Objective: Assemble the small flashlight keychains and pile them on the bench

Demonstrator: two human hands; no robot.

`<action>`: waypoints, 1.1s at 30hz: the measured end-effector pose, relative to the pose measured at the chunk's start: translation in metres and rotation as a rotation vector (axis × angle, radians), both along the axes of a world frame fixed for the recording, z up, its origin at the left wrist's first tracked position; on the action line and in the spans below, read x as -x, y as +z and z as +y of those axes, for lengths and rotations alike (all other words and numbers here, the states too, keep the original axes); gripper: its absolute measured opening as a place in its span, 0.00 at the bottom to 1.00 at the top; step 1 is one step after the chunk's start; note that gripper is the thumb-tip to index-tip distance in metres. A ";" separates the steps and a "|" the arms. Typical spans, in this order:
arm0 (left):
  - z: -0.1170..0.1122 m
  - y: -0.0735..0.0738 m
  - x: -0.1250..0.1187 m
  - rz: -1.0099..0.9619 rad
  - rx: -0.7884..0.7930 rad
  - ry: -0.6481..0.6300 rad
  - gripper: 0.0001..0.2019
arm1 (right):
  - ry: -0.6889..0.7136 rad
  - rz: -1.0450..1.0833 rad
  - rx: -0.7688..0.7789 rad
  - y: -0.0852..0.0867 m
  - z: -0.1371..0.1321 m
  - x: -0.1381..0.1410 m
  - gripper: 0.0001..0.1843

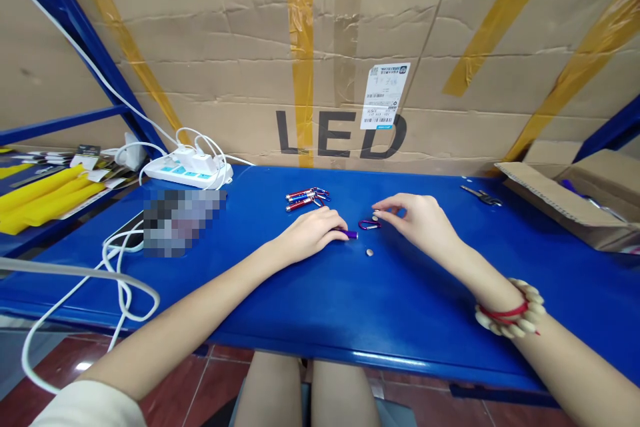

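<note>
My left hand (317, 233) is closed around a small purple metal tube (351, 235), one end of which sticks out past the fingertips. My right hand (417, 219) hovers just to the right, thumb and forefinger slightly apart and nothing visible between them. Close by its thumb tip is a small silver button cell (375, 218), at the edge of a purple carabiner clip (369, 225) on the table. A second button cell (369, 253) lies nearer to me. Behind my left hand rest several red and blue mini flashlights (303, 199) with carabiner clips.
Keys (481, 196) and an open cardboard box (565, 207) sit on the right of the blue table (320, 307). At left are a white power strip (187, 173), a looping white cable (120, 280), a blurred-out object and yellow packages (50, 197). A large carton stands behind.
</note>
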State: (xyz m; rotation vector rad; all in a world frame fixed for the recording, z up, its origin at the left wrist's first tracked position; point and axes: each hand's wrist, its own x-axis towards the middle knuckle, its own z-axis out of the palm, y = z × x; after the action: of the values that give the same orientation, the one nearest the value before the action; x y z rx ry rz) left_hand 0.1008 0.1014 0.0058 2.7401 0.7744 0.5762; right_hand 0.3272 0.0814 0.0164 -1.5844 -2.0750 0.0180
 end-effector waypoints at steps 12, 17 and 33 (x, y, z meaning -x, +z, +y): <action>-0.008 -0.004 -0.008 -0.287 0.230 0.021 0.07 | 0.391 0.301 -0.278 0.001 -0.024 0.031 0.08; -0.007 -0.006 -0.008 -0.318 0.273 0.017 0.06 | 0.441 0.288 -0.331 0.000 -0.020 0.029 0.08; -0.009 -0.007 -0.011 -0.193 0.033 0.107 0.06 | 0.252 0.106 -0.210 0.009 -0.017 0.018 0.09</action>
State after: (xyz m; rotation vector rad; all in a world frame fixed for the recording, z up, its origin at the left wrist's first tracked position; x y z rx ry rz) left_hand 0.1118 0.0921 -0.0016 2.5772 0.8769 0.8284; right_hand 0.3093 0.0646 0.0251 -1.1681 -2.1042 -0.0260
